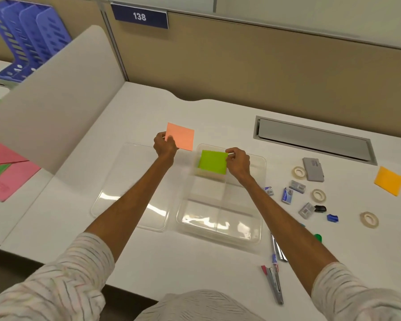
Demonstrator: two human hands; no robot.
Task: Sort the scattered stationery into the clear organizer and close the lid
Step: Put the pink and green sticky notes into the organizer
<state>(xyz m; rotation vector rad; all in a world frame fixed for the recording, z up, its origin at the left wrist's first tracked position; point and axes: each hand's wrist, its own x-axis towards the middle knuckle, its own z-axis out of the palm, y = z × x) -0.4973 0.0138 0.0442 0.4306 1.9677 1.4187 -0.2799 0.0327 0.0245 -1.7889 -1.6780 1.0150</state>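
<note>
A clear organizer with several compartments lies open in the middle of the white desk, its clear lid flat to the left. My left hand pinches a salmon sticky-note pad by its lower left corner, above the lid's far edge. My right hand grips the right edge of a green sticky-note pad, which sits at the organizer's far left compartment.
To the right lie an orange sticky pad, a grey box, three tape rolls, staple boxes, small clips, and pens with a stapler. A white divider panel stands at the left. A recessed cable tray is behind.
</note>
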